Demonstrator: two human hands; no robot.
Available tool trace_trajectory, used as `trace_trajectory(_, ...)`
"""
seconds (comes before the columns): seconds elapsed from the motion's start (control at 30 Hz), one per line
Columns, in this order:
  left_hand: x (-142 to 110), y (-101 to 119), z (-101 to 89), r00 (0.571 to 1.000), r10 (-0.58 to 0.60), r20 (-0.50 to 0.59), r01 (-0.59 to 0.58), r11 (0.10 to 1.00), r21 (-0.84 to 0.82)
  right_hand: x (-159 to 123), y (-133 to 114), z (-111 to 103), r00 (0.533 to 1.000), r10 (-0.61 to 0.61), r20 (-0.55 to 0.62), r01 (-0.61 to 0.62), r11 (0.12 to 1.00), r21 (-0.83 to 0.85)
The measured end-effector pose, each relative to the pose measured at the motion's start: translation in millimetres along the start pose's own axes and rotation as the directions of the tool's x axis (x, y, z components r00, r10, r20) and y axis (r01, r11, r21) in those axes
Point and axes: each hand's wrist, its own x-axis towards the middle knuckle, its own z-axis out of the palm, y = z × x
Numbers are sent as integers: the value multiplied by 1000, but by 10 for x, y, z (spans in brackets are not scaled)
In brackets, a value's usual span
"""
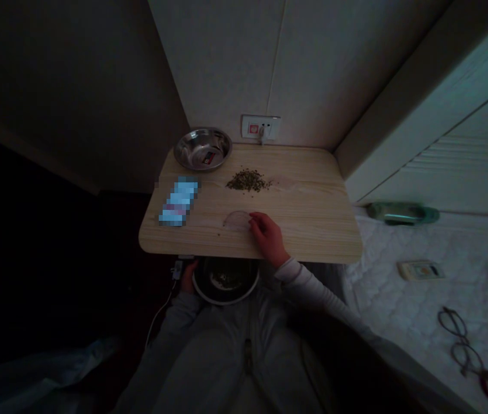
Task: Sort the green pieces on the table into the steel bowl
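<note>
My right hand (267, 236) is closed in a pinch at the right edge of a thin, see-through round disc (237, 221) near the front of the small wooden table (312, 230). Below the table's front edge, my left hand (188, 278) grips the left side of a dark bowl (226, 300) with a pale rim. Something lies in the bowl's bottom, too dim to make out. Behind the disc is a loose pile of small greenish-brown bits (248, 180). Beside that pile, on the right, lies a faint pale round patch (284, 182), perhaps another clear disc.
A shiny steel bowl (203, 150) stands at the back left, behind a lit phone (179, 201). A wall socket (261, 127) holds a plug. On the white quilted bedding (381, 322) lie a green bottle (403, 213), a pale box-like thing (420, 270) and glasses (459, 339).
</note>
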Motion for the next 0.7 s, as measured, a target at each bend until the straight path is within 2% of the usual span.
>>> trace_trajectory(0.13,-63,38,51,1000,8,-20,-8,1000,2,-14,-21,0,999,-23,42,23,1000,-3)
trace_trajectory(0.33,35,5,0,999,25,-34,-25,1000,15,-20,6,-1,999,3,49,-5,1000,28)
trace_trajectory(0.57,94,-53,-50,999,-34,26,34,999,-4,-30,-22,-7,997,-29,77,29,1000,-4)
trace_trajectory(0.7,59,-40,-17,1000,-5,-9,5,1000,5,-39,-39,-3,993,-51,103,52,999,-5)
